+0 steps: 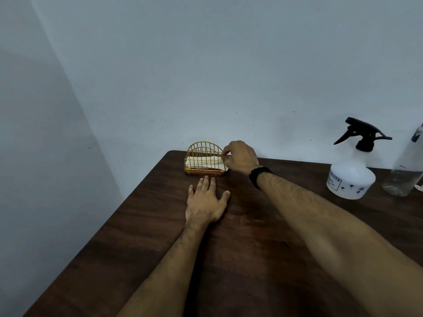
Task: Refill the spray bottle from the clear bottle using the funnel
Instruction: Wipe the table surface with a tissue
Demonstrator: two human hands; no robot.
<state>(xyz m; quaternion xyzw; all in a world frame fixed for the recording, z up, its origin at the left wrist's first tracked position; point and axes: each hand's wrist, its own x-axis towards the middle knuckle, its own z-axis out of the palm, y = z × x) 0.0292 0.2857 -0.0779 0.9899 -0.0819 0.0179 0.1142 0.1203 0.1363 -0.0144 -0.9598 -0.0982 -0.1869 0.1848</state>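
Now the right hand [240, 157] pinches a napkin [206, 161] in the gold wire holder [204, 159]; the left hand [206, 200] (fingers spread) rests flat on the table [251, 248], well apart from the spray bottle [351, 172].

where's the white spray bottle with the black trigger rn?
Head view, right side: the white spray bottle stands upright on the dark wooden table near the wall, just left of the clear plastic bottle.

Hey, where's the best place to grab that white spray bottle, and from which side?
Probably the narrow black neck of the spray bottle, under the trigger head, coming from its left: it stands upright, its body is wide, and the clear bottle crowds its right side.
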